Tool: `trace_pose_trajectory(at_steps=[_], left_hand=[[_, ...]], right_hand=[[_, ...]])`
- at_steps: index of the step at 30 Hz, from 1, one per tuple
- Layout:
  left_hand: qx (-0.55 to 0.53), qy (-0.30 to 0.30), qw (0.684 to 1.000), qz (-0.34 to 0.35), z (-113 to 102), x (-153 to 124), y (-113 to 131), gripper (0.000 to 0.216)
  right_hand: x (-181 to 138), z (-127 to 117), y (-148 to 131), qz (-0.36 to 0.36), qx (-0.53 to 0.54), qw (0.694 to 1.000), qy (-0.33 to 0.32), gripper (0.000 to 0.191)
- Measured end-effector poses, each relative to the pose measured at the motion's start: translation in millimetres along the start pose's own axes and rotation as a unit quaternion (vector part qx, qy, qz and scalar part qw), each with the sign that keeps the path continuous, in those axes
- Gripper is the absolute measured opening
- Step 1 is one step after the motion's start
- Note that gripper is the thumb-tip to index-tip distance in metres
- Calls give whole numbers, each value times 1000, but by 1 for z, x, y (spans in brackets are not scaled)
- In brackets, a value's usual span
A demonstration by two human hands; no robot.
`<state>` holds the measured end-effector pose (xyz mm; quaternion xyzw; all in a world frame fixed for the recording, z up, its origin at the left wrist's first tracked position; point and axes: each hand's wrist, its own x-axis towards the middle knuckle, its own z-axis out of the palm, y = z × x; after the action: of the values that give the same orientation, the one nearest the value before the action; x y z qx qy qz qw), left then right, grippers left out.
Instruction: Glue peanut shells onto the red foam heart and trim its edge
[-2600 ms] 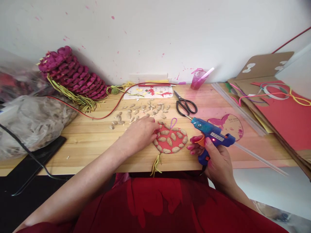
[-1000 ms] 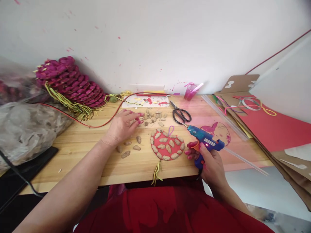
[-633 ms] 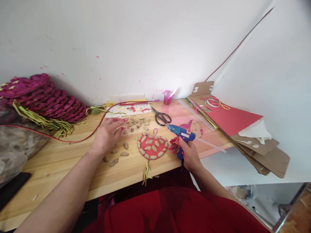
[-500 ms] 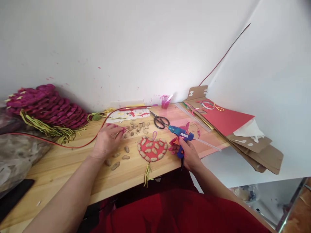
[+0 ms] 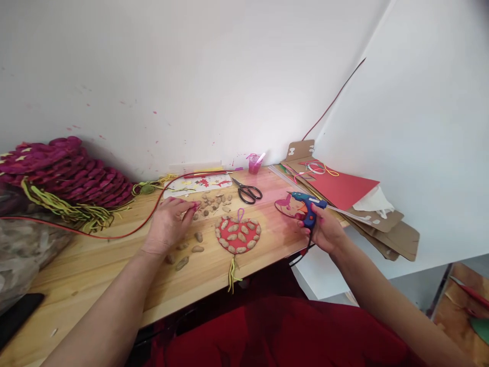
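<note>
My right hand (image 5: 325, 227) is wrapped round a blue hot glue gun (image 5: 310, 206), its nozzle pointing left and a clear glue stick trailing from its back. My left hand (image 5: 171, 220) rests at the near left side of a pile of peanut shells (image 5: 214, 203), thumb and fingertips pinched together; what is between them is too small to make out. Between my hands lies a red heart-shaped piece (image 5: 239, 235) edged and dotted with peanut shells, with a purple loop on top and a yellow-green tassel (image 5: 231, 275) below. A few loose shells (image 5: 183, 262) lie near my left wrist.
Black-handled scissors (image 5: 248, 192) lie behind the heart. A pink cup (image 5: 254, 163) stands by the wall. Stacked magenta pieces (image 5: 64, 173) with tassels sit at left, above a plastic bag (image 5: 26, 260). Cardboard and red paper (image 5: 344, 186) lie at right; a red cord (image 5: 153, 211) crosses the table.
My right hand has moved right with the glue gun, away from the heart. My left hand stays by the shells. The view has shifted slightly.
</note>
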<state>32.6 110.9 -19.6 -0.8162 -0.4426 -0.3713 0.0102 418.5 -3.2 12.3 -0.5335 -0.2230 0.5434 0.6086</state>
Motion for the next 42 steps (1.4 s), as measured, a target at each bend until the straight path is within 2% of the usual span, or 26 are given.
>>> trace_pose_trajectory(at_steps=[10, 15, 21, 30, 37, 40, 42], left_hand=[[-1, 7, 1000, 19, 3, -3, -1, 27], [-10, 42, 998, 53, 9, -3, -7, 27], [-11, 44, 997, 56, 10, -3, -7, 28], [-20, 17, 999, 27, 8, -1, -3, 28], [-18, 2, 1000, 17, 7, -1, -4, 28], [5, -11, 1000, 11, 7, -1, -3, 28], [20, -24, 999, 7, 6, -1, -3, 26]], right_hand=[[7, -2, 4, 14, -3, 999, 29, 5], [9, -2, 4, 39, 1, 997, 63, 10], [16, 1, 5, 57, -28, 996, 70, 13], [25, -7, 11, 83, -121, 987, 67, 24], [20, -9, -3, 114, -176, 976, 59, 29], [12, -8, -7, 94, -183, 976, 66, 21], [7, -7, -7, 56, -175, 982, 52, 26]])
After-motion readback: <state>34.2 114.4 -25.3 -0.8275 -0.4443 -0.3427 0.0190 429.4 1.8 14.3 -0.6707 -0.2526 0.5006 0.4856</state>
